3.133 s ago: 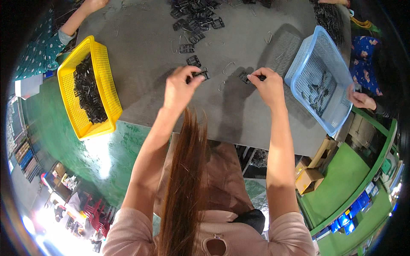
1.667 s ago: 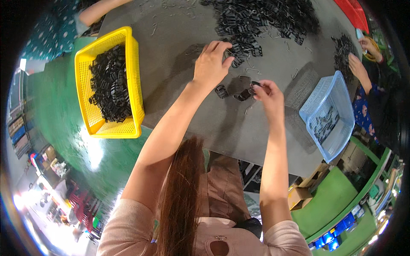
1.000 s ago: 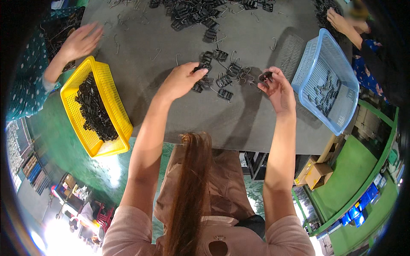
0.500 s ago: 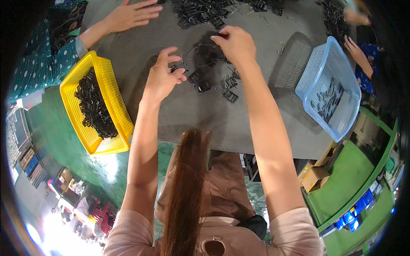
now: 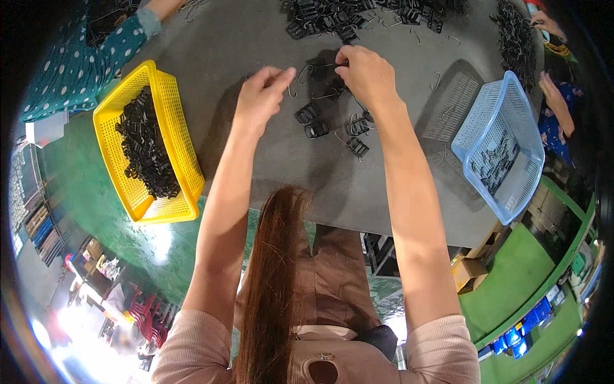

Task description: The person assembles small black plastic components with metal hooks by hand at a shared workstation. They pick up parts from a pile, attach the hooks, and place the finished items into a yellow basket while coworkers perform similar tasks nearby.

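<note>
My left hand (image 5: 261, 101) is above the grey table, fingers curled and thumb stretched along them; whatever is in it is hidden. Beside its thumb tip is a bent wire hook (image 5: 292, 89). My right hand (image 5: 371, 78) is closed in a pinch, fingertips beside a wire hook (image 5: 326, 65) and dark pieces lying in shadow; I cannot make out what it grips. Between and below my hands lie loose black buckles (image 5: 316, 129), some with wire hooks attached, such as the buckle (image 5: 357, 148) nearest my right forearm.
A yellow basket (image 5: 185, 153) of black buckles stands at the left, a blue basket (image 5: 476, 137) with dark pieces at the right. A heap of black buckles (image 5: 332, 16) lies at the far side. Co-workers' arms (image 5: 118, 54) and hands (image 5: 555, 102) reach in from both sides.
My left hand has turned and closed; the black buckle seen at its fingers is out of sight. The co-worker's hand at far left has drawn away. The view has shifted slightly.
</note>
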`<state>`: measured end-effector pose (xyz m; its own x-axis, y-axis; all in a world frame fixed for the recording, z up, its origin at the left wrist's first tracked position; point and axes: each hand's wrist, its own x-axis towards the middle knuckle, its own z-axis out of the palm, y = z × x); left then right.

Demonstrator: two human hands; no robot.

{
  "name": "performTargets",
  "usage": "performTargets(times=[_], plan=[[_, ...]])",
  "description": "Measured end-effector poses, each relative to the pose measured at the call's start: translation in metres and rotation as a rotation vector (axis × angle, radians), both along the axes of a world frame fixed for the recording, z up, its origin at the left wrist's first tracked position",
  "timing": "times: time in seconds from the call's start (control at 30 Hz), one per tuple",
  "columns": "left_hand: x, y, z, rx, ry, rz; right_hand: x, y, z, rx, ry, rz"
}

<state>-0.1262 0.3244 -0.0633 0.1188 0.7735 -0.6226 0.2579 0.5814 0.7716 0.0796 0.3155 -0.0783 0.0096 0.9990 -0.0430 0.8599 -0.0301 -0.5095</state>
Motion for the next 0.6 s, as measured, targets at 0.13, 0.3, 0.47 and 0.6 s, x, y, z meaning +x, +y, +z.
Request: performTargets(times=[0.13, 0.3, 0.47, 0.6], plan=[[0.016, 0.007, -0.015, 0.757, 0.373, -0.299, 0.000, 0.000, 0.003, 0.058, 0.220, -0.002], [0.029, 0.008, -0.021, 0.713, 0.507, -0.480, 0.000, -0.004, 0.019, -0.262, 1.065, -0.325], [0.024, 0.006, -0.005, 0.646, 0.282, -0.357, 0.004, -0.014, 0.010, -0.077, 0.458, -0.287], [0.027, 0.009, 0.009, 0.476, 0.161, -0.295, -0.010, -0.005, 0.003, -0.167, 0.351, 0.021]])
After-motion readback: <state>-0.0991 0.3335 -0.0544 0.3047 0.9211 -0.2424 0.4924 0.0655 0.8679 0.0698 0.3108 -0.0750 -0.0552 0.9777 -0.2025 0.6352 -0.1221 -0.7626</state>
